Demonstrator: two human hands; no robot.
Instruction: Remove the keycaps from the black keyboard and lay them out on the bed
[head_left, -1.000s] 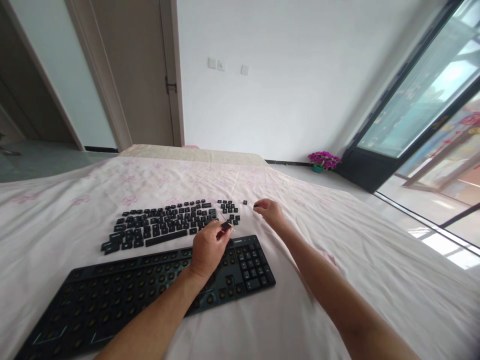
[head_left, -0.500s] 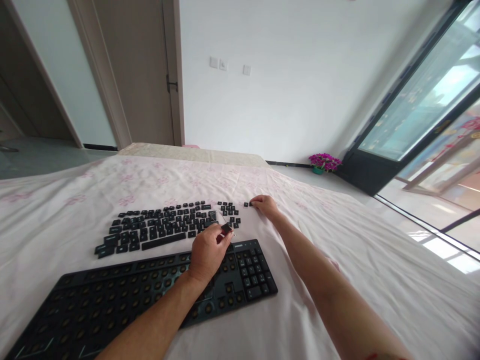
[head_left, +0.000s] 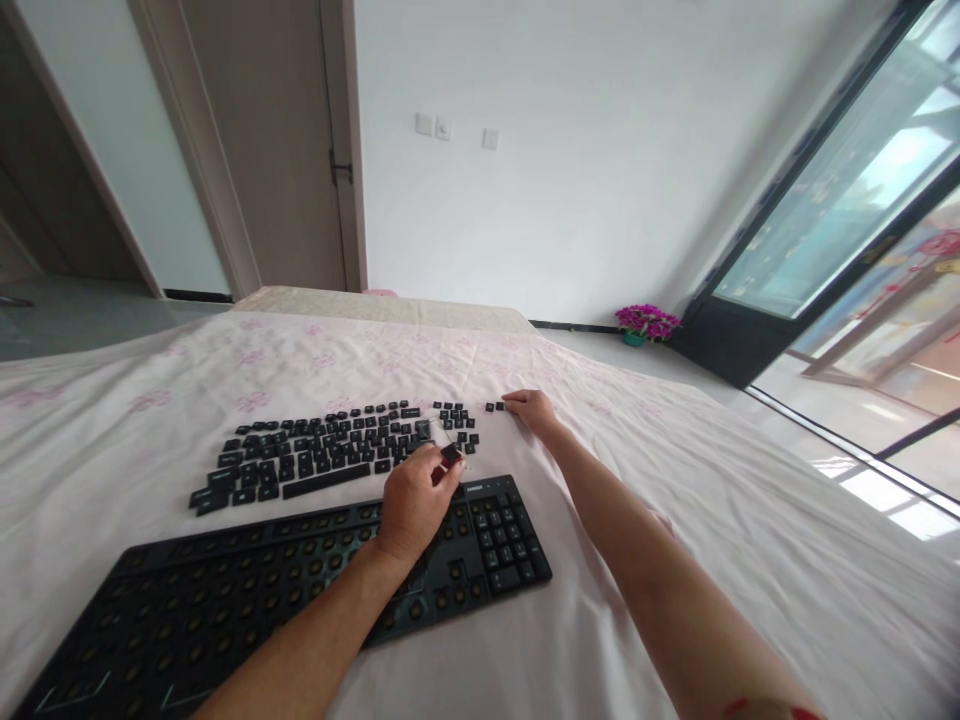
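A black keyboard (head_left: 315,580) lies slantwise on the cloth, most of its keycaps off and the number pad (head_left: 506,545) still capped. Over its top edge is my left hand (head_left: 416,505), closed around the dark handle of a keycap puller (head_left: 451,453), whose thin wires point away from me. Beyond the keyboard, loose black keycaps (head_left: 322,445) are laid out in rows, with the long space bar (head_left: 327,480) in front. Farther right, the fingertips of my right hand (head_left: 531,412) pinch a small keycap (head_left: 500,407), which stands beside another single keycap (head_left: 490,407).
Under everything is a pale pink flowered cloth (head_left: 675,480) with folds on the right. Past its far edge stand a white wall (head_left: 600,180), a closed door (head_left: 262,140) and a pot of purple flowers (head_left: 647,322). A glass door (head_left: 825,220) is at the right.
The keycap in my right fingertips now shows more clearly beside its neighbour. My left hand with the puller has hardly moved, and the whole view has shifted slightly.
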